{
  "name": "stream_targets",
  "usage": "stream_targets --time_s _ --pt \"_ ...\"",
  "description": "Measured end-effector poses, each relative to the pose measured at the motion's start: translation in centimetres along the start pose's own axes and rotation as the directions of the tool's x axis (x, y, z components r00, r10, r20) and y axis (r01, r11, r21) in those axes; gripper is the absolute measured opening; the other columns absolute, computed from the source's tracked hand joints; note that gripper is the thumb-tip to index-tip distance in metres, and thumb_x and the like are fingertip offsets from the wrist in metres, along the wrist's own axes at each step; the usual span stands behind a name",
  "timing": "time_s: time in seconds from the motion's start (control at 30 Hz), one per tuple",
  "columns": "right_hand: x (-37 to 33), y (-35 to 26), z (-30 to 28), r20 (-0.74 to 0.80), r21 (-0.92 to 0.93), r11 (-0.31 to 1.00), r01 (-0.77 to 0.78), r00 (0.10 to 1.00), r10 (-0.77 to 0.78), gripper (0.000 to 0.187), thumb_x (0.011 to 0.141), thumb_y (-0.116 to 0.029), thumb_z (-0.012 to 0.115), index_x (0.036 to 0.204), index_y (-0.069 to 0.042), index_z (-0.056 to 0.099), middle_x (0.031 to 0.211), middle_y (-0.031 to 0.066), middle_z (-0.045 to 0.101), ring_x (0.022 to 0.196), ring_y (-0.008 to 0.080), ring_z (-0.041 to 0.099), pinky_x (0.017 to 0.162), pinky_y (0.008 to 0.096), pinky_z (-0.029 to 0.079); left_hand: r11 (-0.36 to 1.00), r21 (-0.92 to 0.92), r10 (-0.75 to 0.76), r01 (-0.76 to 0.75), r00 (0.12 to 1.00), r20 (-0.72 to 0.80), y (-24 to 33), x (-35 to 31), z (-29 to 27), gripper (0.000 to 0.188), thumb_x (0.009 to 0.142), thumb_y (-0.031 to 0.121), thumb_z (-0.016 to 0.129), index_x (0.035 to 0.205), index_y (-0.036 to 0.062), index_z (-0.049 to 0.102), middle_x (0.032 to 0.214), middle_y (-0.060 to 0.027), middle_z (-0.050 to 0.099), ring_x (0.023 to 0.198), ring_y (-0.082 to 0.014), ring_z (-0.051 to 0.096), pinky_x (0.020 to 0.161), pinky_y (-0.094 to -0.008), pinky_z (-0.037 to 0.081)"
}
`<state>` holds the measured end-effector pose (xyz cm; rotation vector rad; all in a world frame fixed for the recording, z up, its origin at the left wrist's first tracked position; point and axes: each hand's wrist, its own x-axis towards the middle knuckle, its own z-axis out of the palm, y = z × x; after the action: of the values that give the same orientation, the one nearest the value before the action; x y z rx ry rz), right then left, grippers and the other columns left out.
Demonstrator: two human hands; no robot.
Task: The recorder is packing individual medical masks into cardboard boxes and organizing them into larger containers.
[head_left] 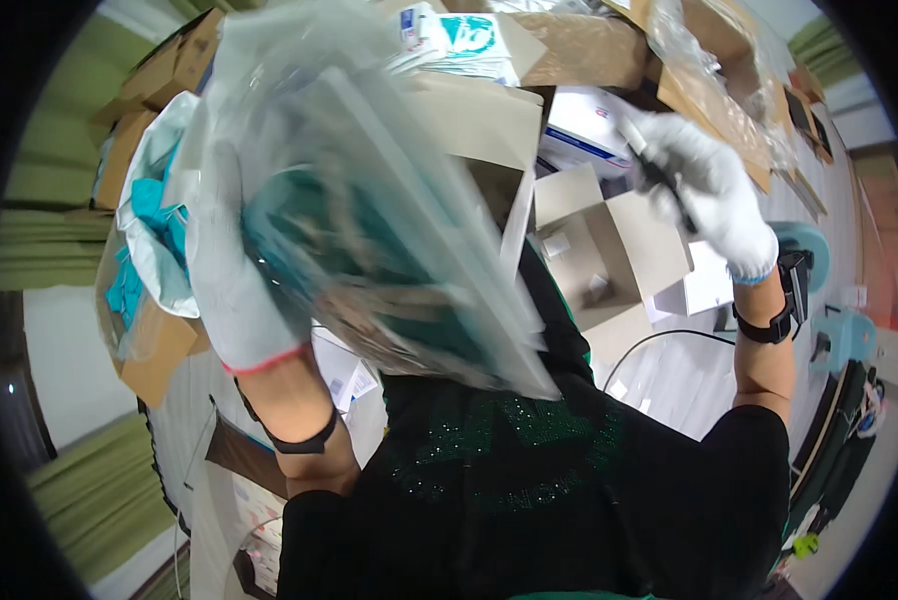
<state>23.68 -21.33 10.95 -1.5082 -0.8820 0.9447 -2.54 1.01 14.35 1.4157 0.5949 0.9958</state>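
Note:
In my white-gloved left hand [234,270] is a large clear plastic bag [439,250], tilted and blurred by motion. Something teal with brownish strips, folded flat, shows through the plastic. The fingers of that hand are partly covered by the bag. Out to the right, my white-gloved right hand [704,185] is closed around a slim black tool with a grey tip [664,175]; blur hides its exact kind. Below and left of that hand stands an open cardboard box [594,270] with small pale packets inside. A white and blue box [587,130] lies behind it.
At the left, a white sack [159,250] with teal pieces sits in a carton. Flat teal and white packages [469,45] lie at the back. An open carton lined with plastic [719,60] stands at the back right. A black cable [659,335] curves across the pale surface.

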Motion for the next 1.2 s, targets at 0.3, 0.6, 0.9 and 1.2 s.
stream_targets --time_s 0.3,0.6,0.9,1.2 --pt "-4.7 1.9 -4.8 -0.413 -0.419 0.896 0.146 0.849 -0.331 0.041 0.085 -0.013 0.065 0.123 0.001 0.061 0.114 0.0067 0.066 0.104 0.0126 0.061 0.089 0.0227 0.046 0.944 -0.255 -0.13 0.211 0.945 0.299 -8.7 -7.5 16.4 0.022 0.089 0.01 0.062 0.11 0.0024 0.061 0.091 -0.005 0.062 0.086 -0.0128 0.061 0.075 -0.0255 0.047" --pt "-5.4 4.3 -3.9 -0.473 -0.26 0.964 -0.049 0.877 -0.083 0.042 0.082 -0.004 0.069 0.123 -0.002 0.061 0.103 0.0004 0.063 0.091 0.0077 0.057 0.082 0.0215 0.047 0.863 0.372 -0.493 0.341 0.73 0.474 -16.6 -12.7 16.7 0.063 0.077 0.023 0.069 0.13 -0.001 0.046 0.116 -0.0235 0.062 0.111 -0.0346 0.061 0.094 -0.0369 0.048" --pt "-2.0 1.7 0.5 -0.303 -0.409 0.91 0.071 0.93 -0.208 0.047 0.077 -0.001 0.071 0.123 -0.001 0.061 0.106 0.0005 0.061 0.087 0.0078 0.057 0.079 0.0206 0.047 0.892 0.387 -0.397 0.236 0.818 0.417 -4.3 -0.2 3.2 0.023 0.088 0.005 0.048 0.1 -0.0039 0.066 0.086 -0.0136 0.068 0.076 -0.0166 0.068 0.068 -0.0279 0.054" --pt "3.4 -1.8 7.9 0.155 -0.217 0.905 0.366 0.928 -0.338 0.049 0.074 0.007 0.064 0.122 -0.004 0.06 0.103 0.004 0.062 0.088 0.0093 0.06 0.069 0.0214 0.044 0.313 0.892 -0.712 -0.326 0.542 0.447 -18.9 -1.5 4.9 0.028 0.088 0.024 0.056 0.103 0.0047 0.07 0.104 -0.0221 0.067 0.099 -0.0377 0.065 0.082 -0.0444 0.053"
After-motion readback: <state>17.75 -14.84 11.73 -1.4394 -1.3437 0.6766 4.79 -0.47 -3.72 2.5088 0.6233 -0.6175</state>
